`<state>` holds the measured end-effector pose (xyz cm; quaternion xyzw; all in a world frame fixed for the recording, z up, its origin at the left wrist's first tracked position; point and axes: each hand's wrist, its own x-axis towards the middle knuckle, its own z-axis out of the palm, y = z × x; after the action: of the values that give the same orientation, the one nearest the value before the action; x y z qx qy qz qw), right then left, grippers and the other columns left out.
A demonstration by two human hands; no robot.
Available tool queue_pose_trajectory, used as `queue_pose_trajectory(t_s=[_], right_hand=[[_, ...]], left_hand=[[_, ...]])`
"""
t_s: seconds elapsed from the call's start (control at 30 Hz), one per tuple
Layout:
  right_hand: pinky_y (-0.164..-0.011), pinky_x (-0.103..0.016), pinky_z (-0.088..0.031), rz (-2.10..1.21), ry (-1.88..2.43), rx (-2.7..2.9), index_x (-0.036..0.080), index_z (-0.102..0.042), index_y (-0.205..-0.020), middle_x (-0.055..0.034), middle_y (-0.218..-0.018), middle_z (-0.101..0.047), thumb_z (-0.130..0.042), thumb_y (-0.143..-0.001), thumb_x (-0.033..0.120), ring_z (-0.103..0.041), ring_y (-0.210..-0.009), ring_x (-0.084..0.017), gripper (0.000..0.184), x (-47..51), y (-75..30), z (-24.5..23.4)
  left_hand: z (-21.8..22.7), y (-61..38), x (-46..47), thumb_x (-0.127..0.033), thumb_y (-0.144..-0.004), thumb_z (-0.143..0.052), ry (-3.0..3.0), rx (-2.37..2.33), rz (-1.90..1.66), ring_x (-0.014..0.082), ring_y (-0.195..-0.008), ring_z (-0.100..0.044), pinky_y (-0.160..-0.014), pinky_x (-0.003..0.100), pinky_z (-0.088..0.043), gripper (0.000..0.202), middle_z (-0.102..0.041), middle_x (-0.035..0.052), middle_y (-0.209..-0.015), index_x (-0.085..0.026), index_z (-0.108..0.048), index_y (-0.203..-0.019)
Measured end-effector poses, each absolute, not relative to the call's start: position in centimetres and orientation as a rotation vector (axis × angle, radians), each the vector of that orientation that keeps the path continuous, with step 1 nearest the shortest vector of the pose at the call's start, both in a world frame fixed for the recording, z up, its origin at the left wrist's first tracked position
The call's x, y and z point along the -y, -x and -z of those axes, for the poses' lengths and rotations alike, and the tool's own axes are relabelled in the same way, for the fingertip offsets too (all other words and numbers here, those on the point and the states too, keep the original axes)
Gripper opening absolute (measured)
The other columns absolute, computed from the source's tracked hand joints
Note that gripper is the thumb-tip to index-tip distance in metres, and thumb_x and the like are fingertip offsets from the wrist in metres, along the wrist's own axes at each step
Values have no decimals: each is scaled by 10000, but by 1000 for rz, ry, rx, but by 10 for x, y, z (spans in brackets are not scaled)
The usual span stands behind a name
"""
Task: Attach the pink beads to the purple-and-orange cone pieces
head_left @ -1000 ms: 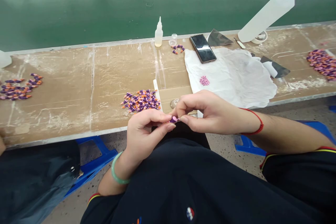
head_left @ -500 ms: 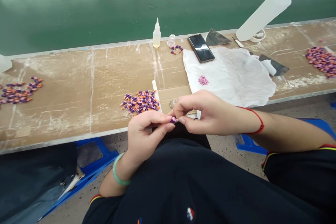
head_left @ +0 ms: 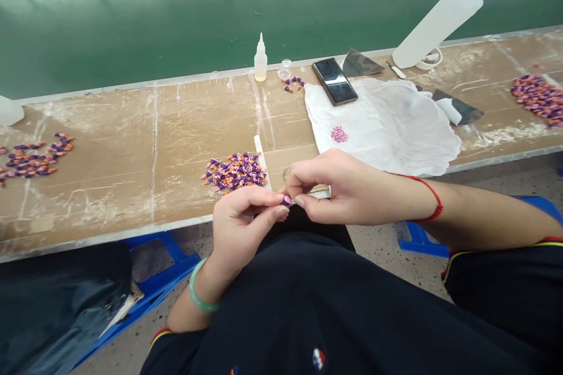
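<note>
Between the thumb and forefinger of my left hand point(head_left: 244, 220) is a tiny purple and pink figurine point(head_left: 287, 201). My right hand point(head_left: 343, 190) is closed in a pinch at the figurine's right end; whatever its fingertips hold is too small to make out. Just behind my left hand lies a pile of small purple, orange and pink figurines point(head_left: 235, 171) on the cardboard-covered bench point(head_left: 202, 111). A white strip point(head_left: 260, 152) runs along the pile's right side. Past my right hand, small pink pieces point(head_left: 339, 134) sit in a heap on a white cloth or paper sheet point(head_left: 391, 123).
A small dropper bottle point(head_left: 260, 61), a clear cap point(head_left: 285, 67) and a phone point(head_left: 335, 81) stand or lie toward the back. A large white bottle point(head_left: 437, 26) leans by a tape roll point(head_left: 428, 60). More figurines lie at far left point(head_left: 33, 158) and far right point(head_left: 537, 99).
The view has shifted slightly. Both hands keep nearly the same pinch on the figurine, with only a small movement at the fingertips.
</note>
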<state>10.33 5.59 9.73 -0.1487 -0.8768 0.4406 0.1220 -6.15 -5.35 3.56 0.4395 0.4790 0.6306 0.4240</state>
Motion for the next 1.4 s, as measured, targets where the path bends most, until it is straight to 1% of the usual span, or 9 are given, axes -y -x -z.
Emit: queue_pose_trajectory(t_s=[0.27,0.43,0.57,0.7,0.83,0.97,1.13,1.27,1.4], right_hand=[[-493,-189,-287,-1178,426,2630,175,-533,-750,57,-593,-524,-498,-821,122,-402,-511,-59,95,-55,-101,-100],[-506,-192,-283,-1124,430,2625,176,-520,-752,52,-604,-530,-493,-833,124,-405,-523,-63,100,-53,-100,-97],[-499,-193,-292,-1106,431,2608,178,-511,-739,52,-598,-537,-505,-842,133,-414,-515,-63,113,-53,-100,-92],[-531,-198,-378,-1149,455,2605,178,-555,-799,23,-680,-640,-513,-878,139,-543,-571,-81,97,-55,-103,-97],[-679,-237,-530,-1244,505,2518,198,-598,-1034,-26,-945,-747,-530,-949,213,-706,-821,-142,110,-56,-110,-108],[-758,-283,-560,-912,489,2414,233,-657,-1012,-44,-1021,-743,-505,-970,183,-707,-898,-164,165,-50,-112,-110],[-757,-325,-548,-443,286,2317,271,-688,-944,-20,-844,-705,-591,-928,144,-641,-762,-150,160,-41,-109,-107],[-747,-309,-546,-324,266,2373,318,-690,-979,19,-819,-704,-583,-941,157,-646,-765,-140,197,-38,-109,-105],[-726,-336,-523,-308,302,2315,294,-687,-1013,-2,-819,-705,-617,-917,139,-640,-779,-165,196,-37,-111,-105]], left_hand=[[-34,59,53,-185,-771,-839,-1082,-1153,-1636,117,-563,-686,-547,202,-573,54,-751,11,-684,-206,-792,-790],[-32,55,52,-145,-759,-839,-1034,-1125,-1677,109,-560,-689,-547,191,-582,78,-756,13,-702,-195,-790,-792],[-31,54,51,-182,-739,-862,-988,-1135,-1665,117,-550,-692,-530,196,-589,91,-750,16,-687,-181,-774,-761],[-32,55,49,-243,-714,-891,-868,-1088,-1638,120,-560,-701,-540,195,-600,159,-759,15,-694,-182,-752,-759],[-38,60,46,-373,-655,-931,-656,-932,-1491,100,-513,-669,-494,171,-568,313,-752,-2,-682,-192,-688,-735],[-44,60,45,-399,-640,-939,-540,-826,-1389,82,-520,-658,-481,138,-533,378,-730,-21,-680,-205,-629,-738],[-47,56,46,-374,-692,-910,-581,-803,-1444,70,-502,-634,-478,130,-520,347,-664,-51,-619,-210,-607,-732],[-45,55,46,-352,-721,-892,-611,-795,-1461,72,-517,-625,-516,152,-537,322,-641,-62,-608,-215,-600,-730],[-46,53,45,-366,-699,-903,-632,-816,-1473,72,-503,-613,-522,167,-541,351,-620,-67,-599,-210,-588,-703]])
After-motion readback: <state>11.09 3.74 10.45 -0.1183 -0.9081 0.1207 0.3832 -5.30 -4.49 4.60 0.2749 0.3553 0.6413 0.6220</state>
